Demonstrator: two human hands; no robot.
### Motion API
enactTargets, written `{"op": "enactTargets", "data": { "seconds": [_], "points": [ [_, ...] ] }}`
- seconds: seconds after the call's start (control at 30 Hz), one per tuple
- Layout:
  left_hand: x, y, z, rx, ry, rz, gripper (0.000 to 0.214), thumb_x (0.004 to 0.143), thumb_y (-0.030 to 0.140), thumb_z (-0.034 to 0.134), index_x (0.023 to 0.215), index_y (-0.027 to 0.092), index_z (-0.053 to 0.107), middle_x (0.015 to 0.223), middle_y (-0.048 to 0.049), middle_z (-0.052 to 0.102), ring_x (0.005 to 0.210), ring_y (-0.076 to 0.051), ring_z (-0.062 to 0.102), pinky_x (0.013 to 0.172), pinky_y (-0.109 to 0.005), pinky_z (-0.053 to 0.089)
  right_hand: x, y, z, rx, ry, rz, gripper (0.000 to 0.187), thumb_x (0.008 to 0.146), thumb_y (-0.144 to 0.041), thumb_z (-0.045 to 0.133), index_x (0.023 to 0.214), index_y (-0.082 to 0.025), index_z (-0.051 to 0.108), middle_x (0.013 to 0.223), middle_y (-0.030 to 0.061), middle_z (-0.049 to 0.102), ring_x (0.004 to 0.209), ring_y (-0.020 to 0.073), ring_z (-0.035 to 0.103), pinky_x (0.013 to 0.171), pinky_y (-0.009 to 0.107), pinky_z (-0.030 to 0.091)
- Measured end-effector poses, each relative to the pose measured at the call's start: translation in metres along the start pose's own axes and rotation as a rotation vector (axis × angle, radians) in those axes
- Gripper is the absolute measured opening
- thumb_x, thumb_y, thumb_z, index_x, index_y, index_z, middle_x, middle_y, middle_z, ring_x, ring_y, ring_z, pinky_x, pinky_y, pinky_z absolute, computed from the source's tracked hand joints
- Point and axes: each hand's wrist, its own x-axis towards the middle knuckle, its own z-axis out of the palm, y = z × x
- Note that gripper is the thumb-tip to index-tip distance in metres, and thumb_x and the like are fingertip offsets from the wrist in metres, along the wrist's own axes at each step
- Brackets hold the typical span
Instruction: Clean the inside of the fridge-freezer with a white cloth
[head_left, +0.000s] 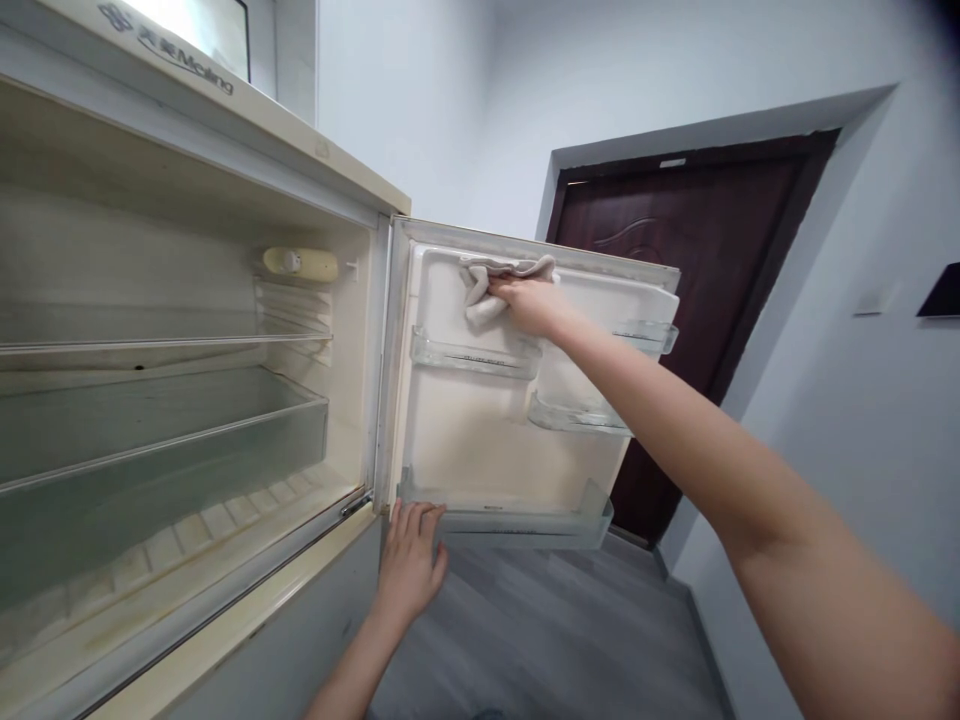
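The refrigerator door [480, 430] stands open, its inner face turned toward me. My right hand [529, 303] presses a light grey cloth [486, 308] against the upper part of that inner face, above a clear door shelf [476, 360]. Low on the hinge side, my left hand [411, 560] rests its fingertips at the corner of the bottom door shelf [525, 528], fingers stretched out and holding nothing. To the left is the refrigerator's interior, with a glass shelf [165, 343] and a clear drawer [165, 450].
A yellowish lamp cover [300, 264] is on the interior's side wall. More clear door shelves [577, 415] sit at the right. Behind the refrigerator door is a dark red room door [690, 220]. Grey flooring [540, 630] lies below.
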Motion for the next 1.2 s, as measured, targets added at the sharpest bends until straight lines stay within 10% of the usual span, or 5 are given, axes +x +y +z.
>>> {"op": "enactTargets", "data": {
  "seconds": [0.37,0.67,0.83,1.03,1.2],
  "points": [
    [0.002,0.0,0.001,0.021,0.073,0.007,0.033,0.086,0.022,0.047,0.118,0.022,0.052,0.107,-0.0065,0.063,0.106,-0.022,0.059,0.111,-0.059,0.035,-0.004,-0.042,-0.007,0.192,-0.438,0.298,0.034,0.082,-0.027,0.046,0.099,-0.012,0.071,0.107,0.0167,0.069,0.097,0.0288,0.065,0.079,0.034,0.049],
    [0.0,-0.003,0.002,0.008,0.015,0.007,0.034,0.089,0.026,0.042,0.123,0.022,0.047,0.11,-0.0073,0.061,0.112,-0.021,0.055,0.113,-0.06,0.032,-0.002,-0.069,0.002,0.763,-0.272,0.088,0.035,0.088,-0.04,0.042,0.102,-0.02,0.066,0.101,0.0024,0.068,0.092,0.0182,0.06,0.081,0.026,0.044],
    [0.001,-0.003,0.0,0.01,-0.003,0.007,0.035,0.089,0.027,0.043,0.123,0.022,0.048,0.11,-0.0067,0.061,0.112,-0.021,0.055,0.113,-0.06,0.032,-0.014,-0.046,-0.005,0.722,-0.256,0.229,0.027,0.084,-0.036,0.046,0.076,-0.017,0.064,0.071,0.0015,0.061,0.068,0.0156,0.055,0.064,0.025,0.041],
    [0.001,-0.002,0.001,0.032,0.034,0.016,0.034,0.087,0.027,0.046,0.12,0.022,0.05,0.11,-0.0073,0.061,0.11,-0.022,0.056,0.112,-0.059,0.033,-0.036,-0.01,-0.022,0.738,0.345,0.67,0.018,0.08,-0.023,0.044,0.067,-0.018,0.056,0.077,0.0063,0.063,0.077,0.019,0.06,0.069,0.03,0.046],
    [0.001,-0.002,0.005,0.038,0.057,0.02,0.033,0.086,0.029,0.047,0.118,0.021,0.05,0.109,-0.0079,0.062,0.108,-0.023,0.057,0.112,-0.059,0.032,-0.108,-0.022,-0.05,1.027,0.935,0.881,0.015,0.08,-0.032,0.046,0.077,-0.023,0.059,0.099,0.0094,0.066,0.098,0.0252,0.062,0.076,0.035,0.052]
  ]
}}
